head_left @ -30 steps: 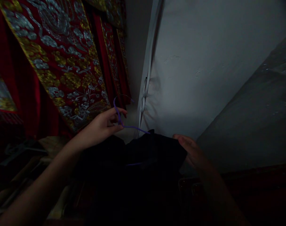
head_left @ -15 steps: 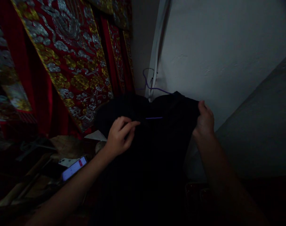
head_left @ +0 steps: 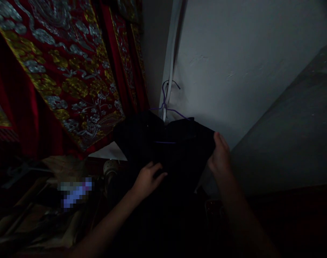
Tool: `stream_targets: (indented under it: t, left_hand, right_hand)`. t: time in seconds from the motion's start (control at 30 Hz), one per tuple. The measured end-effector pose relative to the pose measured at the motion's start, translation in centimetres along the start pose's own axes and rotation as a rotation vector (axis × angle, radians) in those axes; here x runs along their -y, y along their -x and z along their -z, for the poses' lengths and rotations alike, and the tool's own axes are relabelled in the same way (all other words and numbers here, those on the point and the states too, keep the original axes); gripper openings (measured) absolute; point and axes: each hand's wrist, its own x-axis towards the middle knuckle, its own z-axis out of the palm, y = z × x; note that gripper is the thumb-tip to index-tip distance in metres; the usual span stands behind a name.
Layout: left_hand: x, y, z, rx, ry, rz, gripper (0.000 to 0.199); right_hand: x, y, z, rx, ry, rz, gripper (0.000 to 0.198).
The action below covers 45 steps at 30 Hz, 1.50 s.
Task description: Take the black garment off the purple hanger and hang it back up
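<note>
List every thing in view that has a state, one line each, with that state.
Purple hanger: hook upward, lower part mostly hidden.
Dark garment: on the hanger, neck open.
Right hand: gripping the garment's edge.
Left hand: open, loosely curled, touch unclear.
Red embroidered cloth: hanging.

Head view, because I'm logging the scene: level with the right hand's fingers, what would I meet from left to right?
Embroidered red cloth, dark garment, right hand holding the garment's edge, grey wall.

Purple clothes hanger point(head_left: 164, 96) carries dark garment point(head_left: 176, 154). Right hand point(head_left: 221, 154) grips right shoulder; left hand point(head_left: 149, 179) is at front.
</note>
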Motion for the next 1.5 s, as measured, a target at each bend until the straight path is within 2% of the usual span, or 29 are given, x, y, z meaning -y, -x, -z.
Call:
stream_targets:
  t: [0.1, 0.17, 0.2, 0.23, 0.27, 0.33, 0.4, 0.6, 0.7, 0.8, 0.9, 1.03, 1.13, 1.23, 1.37, 1.5]
  left_hand:
    - [-0.3, 1.2, -1.4, -0.143, 0.116, -0.006, 0.008]
    - [-0.7, 1.7, -2.2, -0.22, 0.182, 0.01, 0.005]
    - [-0.8, 2.0, -2.6, -0.261, 0.212, 0.029, 0.011]
    - [-1.0, 2.2, -2.9, -0.3, 0.244, 0.047, 0.021]
    - [-1.2, 2.5, -3.3, -0.336, 0.279, 0.062, 0.034]
    - [-1.5, 3.1, -3.8, -0.39, 0.35, 0.094, 0.054]
    - [-2.0, 3.7, -4.2, -0.417, 0.418, 0.123, 0.063]
    - [-2.9, 4.6, -3.6, -0.464, 0.553, 0.204, 0.059]
    - [-2.9, 4.6, -3.1, -0.457, 0.528, 0.229, 0.051]
    - [-3.1, 4.6, -3.1, -0.448, 0.535, 0.232, 0.042]
    - [-3.3, 4.6, -3.6, -0.458, 0.542, 0.222, 0.037]
    - [-2.3, 4.4, -4.9, -0.464, 0.495, 0.214, 0.037]
    - [-0.8, 4.0, -5.9, -0.44, 0.447, 0.18, 0.035]
    - [0.3, 3.5, -6.3, -0.407, 0.421, 0.147, 0.031]
    - [0.0, 3.2, -5.5, -0.323, 0.376, 0.097, 0.031]
    - [-1.7, 1.9, -2.3, -0.262, 0.369, 0.028, 0.041]
  right_hand:
    - [-0.6, 4.1, 0.3, -0.182, 0.054, 0.096, 0.042]
    - [-1.0, 8.6, 0.6, -0.255, 0.158, 0.199, 0.044]
    - [-1.2, 11.1, 0.7, -0.258, 0.192, 0.181, 0.038]
    - [-1.5, 13.4, 0.7, -0.218, 0.202, 0.105, 0.028]
    - [-1.7, 15.4, 0.6, -0.087, 0.201, -0.023, 0.021]
    - [-2.0, 18.3, 0.1, 0.211, 0.184, -0.216, 0.023]
    - [-2.2, 19.2, -0.7, 0.402, 0.196, -0.283, 0.027]
    - [-1.4, 17.2, -1.1, 0.624, 0.312, -0.234, 0.031]
    - [-0.6, 17.2, -0.5, 0.69, 0.274, -0.304, 0.033]
    - [0.0, 17.7, -0.5, 0.662, 0.112, -0.533, 0.037]
    - [0.5, 16.9, -1.6, 0.554, -0.058, -0.733, 0.033]
    - [2.4, 12.2, -4.9, 0.485, -0.267, -0.835, 0.021]
    - [4.9, 7.5, -8.2, 0.411, -0.285, -0.78, 0.015]
    - [7.4, 4.7, -10.5, 0.445, -0.336, -0.79, 0.018]
    - [8.6, 5.0, -10.8, 0.494, -0.355, -0.743, 0.023]
    - [8.0, 6.5, -9.9, 0.48, -0.317, -0.631, 0.023]
